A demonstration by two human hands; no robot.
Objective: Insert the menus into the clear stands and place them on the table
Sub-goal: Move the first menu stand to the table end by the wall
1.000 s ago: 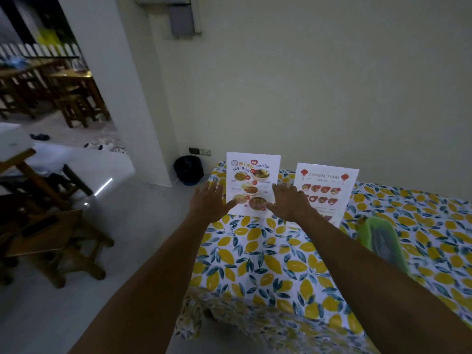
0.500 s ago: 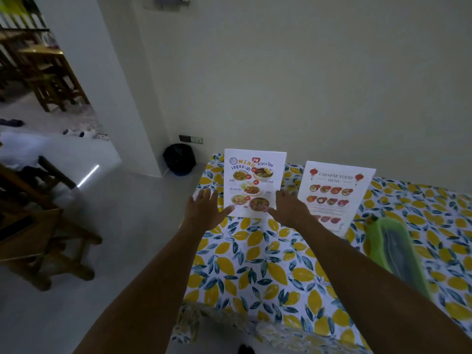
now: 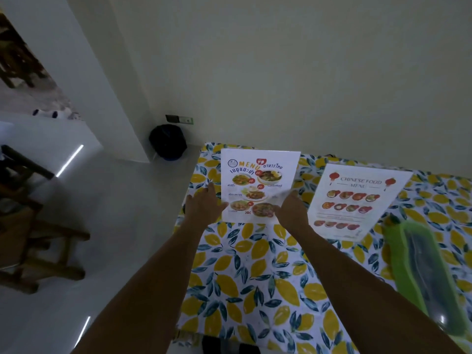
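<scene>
A Thai food menu [image 3: 258,185] stands upright in a clear stand near the far left corner of the table [image 3: 255,272]. My left hand [image 3: 204,208] is at its lower left edge, fingers spread, thumb touching the front. My right hand [image 3: 291,210] is at its lower right edge; the fingers are blurred against the sheet, so its grip is unclear. A second stand with a Chinese food menu [image 3: 357,200] stands upright just to the right, apart from both hands.
A green lidded container [image 3: 429,277] lies on the lemon-print tablecloth at the right. The wall runs close behind the table. A black bin [image 3: 167,141] sits on the floor by the corner, and wooden chairs [image 3: 30,238] stand at the left.
My view has dipped and moved closer to the table. Both hands stay at the Thai menu's lower edges, and my left fingers have spread wider. Both menus stand where they were.
</scene>
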